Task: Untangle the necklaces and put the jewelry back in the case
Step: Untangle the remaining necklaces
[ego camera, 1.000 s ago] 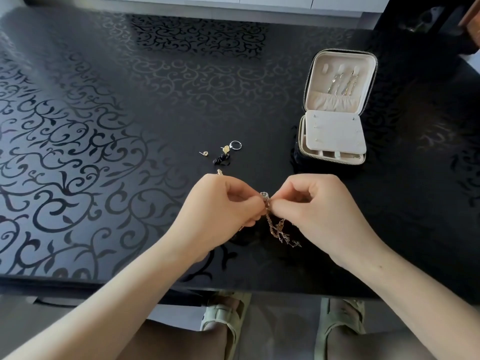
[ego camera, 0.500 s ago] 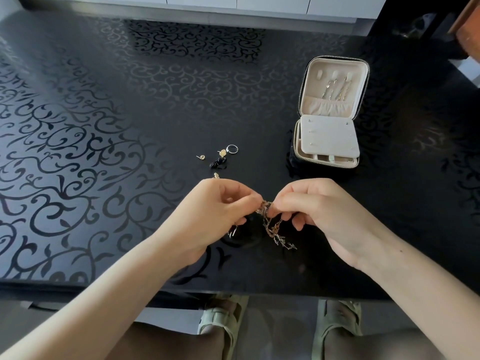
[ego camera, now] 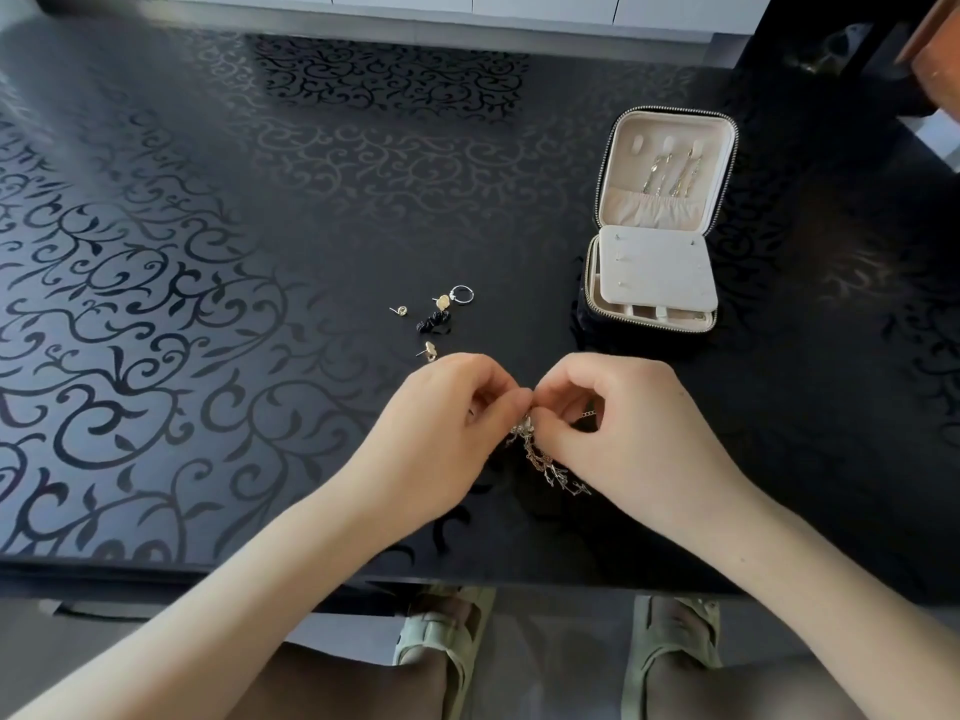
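Head view: untangling is in hand near the front edge of the worktop [ego camera: 260,200], left hand [ego camera: 447,428] and right hand [ego camera: 623,433] both pinching the knotted necklaces [ego camera: 545,462] in curled fingers [ego camera: 511,402]. The tangle's long axis trails toward the near right corner; the next move likely calls for gently teasing strands apart.

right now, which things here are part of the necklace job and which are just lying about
Part of the job:
tangled necklaces, pinched between left hand and right hand
open jewelry case
loose ring, stud earring, gold earring, second gold earring, black piece

Just there:
table
sandals
white cabinets
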`<action>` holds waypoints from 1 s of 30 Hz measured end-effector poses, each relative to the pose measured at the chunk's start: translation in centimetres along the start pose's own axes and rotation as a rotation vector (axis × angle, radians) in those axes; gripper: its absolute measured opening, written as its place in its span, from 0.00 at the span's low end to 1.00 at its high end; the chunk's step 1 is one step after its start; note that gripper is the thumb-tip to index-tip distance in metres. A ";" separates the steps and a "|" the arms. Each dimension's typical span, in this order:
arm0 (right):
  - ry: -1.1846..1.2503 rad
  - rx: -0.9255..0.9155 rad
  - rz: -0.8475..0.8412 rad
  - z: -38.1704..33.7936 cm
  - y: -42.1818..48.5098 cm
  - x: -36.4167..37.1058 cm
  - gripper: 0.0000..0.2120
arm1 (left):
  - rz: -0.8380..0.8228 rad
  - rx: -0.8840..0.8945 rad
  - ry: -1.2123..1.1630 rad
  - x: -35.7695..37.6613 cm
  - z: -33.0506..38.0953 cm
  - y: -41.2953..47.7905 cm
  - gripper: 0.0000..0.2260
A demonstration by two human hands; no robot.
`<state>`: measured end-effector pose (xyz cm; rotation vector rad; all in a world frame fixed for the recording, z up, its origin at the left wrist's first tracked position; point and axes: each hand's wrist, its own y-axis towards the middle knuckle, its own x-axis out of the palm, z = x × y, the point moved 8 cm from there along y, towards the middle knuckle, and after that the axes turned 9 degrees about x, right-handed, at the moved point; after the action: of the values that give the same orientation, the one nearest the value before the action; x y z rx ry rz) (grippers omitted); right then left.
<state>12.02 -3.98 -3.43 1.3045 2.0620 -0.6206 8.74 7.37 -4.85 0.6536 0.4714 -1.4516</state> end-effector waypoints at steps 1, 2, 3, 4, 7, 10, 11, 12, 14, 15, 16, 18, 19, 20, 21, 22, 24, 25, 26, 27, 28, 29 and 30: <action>-0.050 -0.020 0.014 -0.2 -0.1 0.1 0.02 | -0.007 0.021 0.023 0.2 0.2 0.0 0.07; -0.081 -0.024 0.021 -0.2 -0.2 0.2 0.02 | -0.013 0.036 0.031 0.3 0.4 0.0 0.06; -0.092 -0.013 0.023 -0.2 -0.2 0.3 0.02 | -0.015 0.041 0.026 0.3 0.5 0.0 0.06; -0.091 0.003 0.023 0.0 -0.1 0.3 0.03 | -0.014 0.039 0.015 0.3 0.6 0.1 0.06; -0.081 0.006 0.036 0.0 -0.1 0.2 0.03 | 0.000 0.023 -0.007 0.1 0.5 0.1 0.06; -0.229 -0.135 0.144 -1.0 -0.5 -0.2 0.04 | 0.023 -0.015 -0.022 -0.4 0.2 0.2 0.06; -0.265 -0.170 0.174 -1.3 -0.6 -0.3 0.04 | 0.033 -0.032 -0.029 -0.6 0.1 0.1 0.06; -0.267 -0.182 0.183 -1.5 -0.7 -0.3 0.04 | 0.042 -0.052 -0.040 -0.8 -0.1 0.1 0.06; -0.181 -0.138 0.142 -1.2 -0.6 -0.4 0.04 | 0.071 -0.107 -0.094 -1.1 -0.5 0.0 0.05; -0.105 -0.079 0.100 -0.9 -0.5 -0.4 0.04 | 0.095 -0.145 -0.146 -1.1 -0.9 0.0 0.05; -0.025 -0.010 0.053 -0.4 -0.2 -0.3 0.04 | 0.116 -0.192 -0.215 -1.1 -1.4 -0.1 0.06; 0.118 0.127 -0.028 0.8 0.1 0.0 0.03 | 0.137 -0.284 -0.373 -0.7 -2.3 -0.2 0.08; 0.191 0.184 -0.060 1.3 0.2 0.1 0.03 | 0.144 -0.313 -0.445 -0.6 -2.7 -0.2 0.10; 0.266 0.228 -0.089 1.7 0.3 0.3 0.03 | 0.150 -0.331 -0.505 -0.5 -2.8 -0.1 0.11; 0.328 0.257 -0.112 1.9 0.2 0.5 0.03 | 0.156 -0.339 -0.543 -0.5 -2.9 -0.1 0.11; 0.376 0.274 -0.132 1.9 0.2 0.6 0.03 | 0.157 -0.337 -0.550 -0.6 -2.9 -0.1 0.11; 0.429 0.281 -0.154 1.9 0.2 0.6 0.04 | 0.146 -0.292 -0.463 -1.0 -2.6 0.0 0.09; 0.438 0.275 -0.159 1.8 0.2 0.6 0.03 | 0.130 -0.252 -0.406 -1.2 -2.3 0.1 0.08; 0.436 0.267 -0.162 1.8 0.3 0.5 0.03 | 0.104 -0.207 -0.370 -1.2 -1.7 0.1 0.07; 0.428 0.253 -0.163 1.7 0.4 0.4 0.03 | 0.072 -0.161 -0.360 -1.2 -1.2 0.2 0.05; 0.419 0.239 -0.163 1.7 0.4 0.3 0.03 | 0.036 -0.120 -0.367 -1.1 -0.6 0.2 0.04; 0.408 0.220 -0.162 1.6 0.5 0.2 0.03 | 0.006 -0.080 -0.363 -0.9 -0.1 0.2 0.03; 0.393 0.197 -0.160 1.5 0.5 0.1 0.03 | -0.014 -0.044 -0.339 -0.9 0.3 0.2 0.03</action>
<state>12.83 -4.71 -4.52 1.4764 2.4951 -0.6951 8.84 7.86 -4.06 0.3590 0.2417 -1.5247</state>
